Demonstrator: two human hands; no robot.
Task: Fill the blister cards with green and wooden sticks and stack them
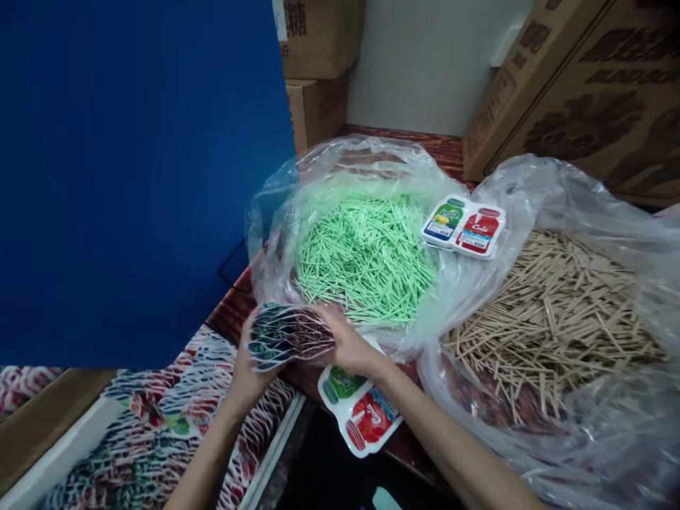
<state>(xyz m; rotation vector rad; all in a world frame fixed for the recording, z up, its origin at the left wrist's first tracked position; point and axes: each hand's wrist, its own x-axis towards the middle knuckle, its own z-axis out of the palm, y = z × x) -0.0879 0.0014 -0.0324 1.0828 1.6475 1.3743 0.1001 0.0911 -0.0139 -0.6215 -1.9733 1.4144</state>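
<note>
My left hand (245, 365) and my right hand (348, 343) together grip a fanned stack of printed plastic trays (290, 334), one hand at each end, just above the table's front edge. A single two-cell tray with green and red bottle prints (360, 411) lies under my right wrist. Beyond the stack, an open clear bag (276, 212) holds a heap of green sticks (364, 255). Another two-cell tray (464, 227) rests on the bag's right rim.
To the right, a second clear bag (557, 439) holds tan wooden sticks (552, 319). A box of stacked printed trays (159, 425) sits lower left. A blue panel (138, 170) fills the upper left. Cardboard boxes (579, 92) stand behind on the dark wooden table (440, 145).
</note>
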